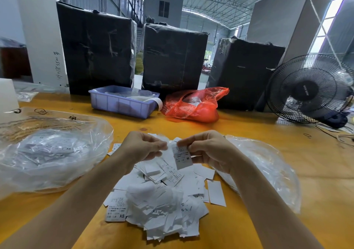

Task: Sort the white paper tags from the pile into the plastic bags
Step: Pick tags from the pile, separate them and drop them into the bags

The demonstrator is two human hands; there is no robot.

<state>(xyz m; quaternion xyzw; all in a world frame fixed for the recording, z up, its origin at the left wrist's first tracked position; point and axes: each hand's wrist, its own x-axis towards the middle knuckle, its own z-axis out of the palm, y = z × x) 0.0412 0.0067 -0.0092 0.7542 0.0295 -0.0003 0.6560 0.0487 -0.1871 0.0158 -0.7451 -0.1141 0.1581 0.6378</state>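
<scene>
Nearest the camera, the pile of white paper tags [159,197] was spread on the yellow table [316,172], reaching from 6 o'clock up under both hands. Above its far edge the two hands were held close together. The right hand [208,149] was pinched on a single tag [183,157] printed with an M, which hung with its long axis nearly upright, tilted slightly toward 11 o'clock. The left hand [142,146] was curled just beside that tag at its 9 o'clock side; whether its fingertips touched the tag could not be told.

One clear plastic bag [55,152], already holding tags marked XS, lay at 9 o'clock of the hands; the second plastic bag [268,164] lay at 3 o'clock, just beside and partly under the right forearm. The right-hand bag was judged the nearer one for the held tag.
</scene>
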